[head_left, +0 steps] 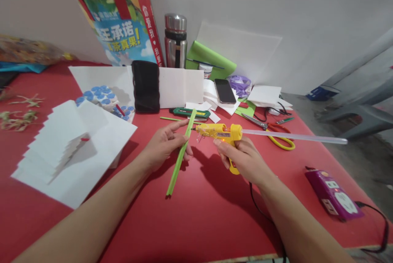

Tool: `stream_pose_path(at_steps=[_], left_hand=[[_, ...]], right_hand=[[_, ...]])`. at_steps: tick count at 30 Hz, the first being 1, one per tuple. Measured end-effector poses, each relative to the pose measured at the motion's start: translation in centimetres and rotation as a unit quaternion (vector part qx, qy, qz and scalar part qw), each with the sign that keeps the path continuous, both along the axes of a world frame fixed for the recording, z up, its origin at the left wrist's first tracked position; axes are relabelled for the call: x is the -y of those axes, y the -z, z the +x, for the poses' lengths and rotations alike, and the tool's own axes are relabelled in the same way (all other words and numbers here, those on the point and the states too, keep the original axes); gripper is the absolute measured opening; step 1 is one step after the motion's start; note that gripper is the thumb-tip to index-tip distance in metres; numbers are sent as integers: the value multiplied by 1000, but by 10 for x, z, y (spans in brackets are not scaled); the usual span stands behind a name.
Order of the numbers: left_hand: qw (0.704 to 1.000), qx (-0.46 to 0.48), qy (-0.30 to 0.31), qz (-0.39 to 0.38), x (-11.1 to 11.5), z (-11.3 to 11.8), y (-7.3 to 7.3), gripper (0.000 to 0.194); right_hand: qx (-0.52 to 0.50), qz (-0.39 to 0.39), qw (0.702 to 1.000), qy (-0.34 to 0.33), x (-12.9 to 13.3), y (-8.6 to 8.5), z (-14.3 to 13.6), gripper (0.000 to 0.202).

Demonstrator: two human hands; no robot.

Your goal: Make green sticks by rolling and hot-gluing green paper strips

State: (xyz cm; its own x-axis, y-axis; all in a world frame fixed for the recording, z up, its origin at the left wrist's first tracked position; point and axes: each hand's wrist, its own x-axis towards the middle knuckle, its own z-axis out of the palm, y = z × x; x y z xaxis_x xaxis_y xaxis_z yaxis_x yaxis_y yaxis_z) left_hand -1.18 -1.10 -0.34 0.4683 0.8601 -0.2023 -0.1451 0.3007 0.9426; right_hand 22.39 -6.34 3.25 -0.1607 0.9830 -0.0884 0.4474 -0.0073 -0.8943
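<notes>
My left hand (170,142) pinches a long, narrow strip of folded green paper (176,171), tilted over the red table. In my right hand (241,151) is a yellow glue gun (218,131), its nozzle pointing left at the green strip near my left fingers. Whether the nozzle touches the strip I cannot tell. A long translucent glue stick (294,135) sticks out of the back of the gun. Just behind my hands lies a green utility knife (192,113).
White stepped paper pieces (61,140) lie at left. Behind stand a steel thermos (176,42) and a printed bag (119,25). A black phone-like object (146,87), a smartphone (225,91) and scissors (276,134) lie around. A purple power box (333,193) sits at right.
</notes>
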Motion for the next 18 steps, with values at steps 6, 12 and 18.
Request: stream_pose_path(at_steps=[6, 12, 18], left_hand=[[1000, 2, -3, 3, -1, 0, -1, 81], [1000, 4, -2, 3, -1, 0, 1, 80], [1000, 13, 0, -9, 0, 0, 3, 85]], right_hand=[[2, -7, 1000, -17, 2, 0, 0, 58], [11, -16, 1000, -25, 2, -2, 2, 58], [-4, 13, 1000, -1, 0, -1, 2, 59]])
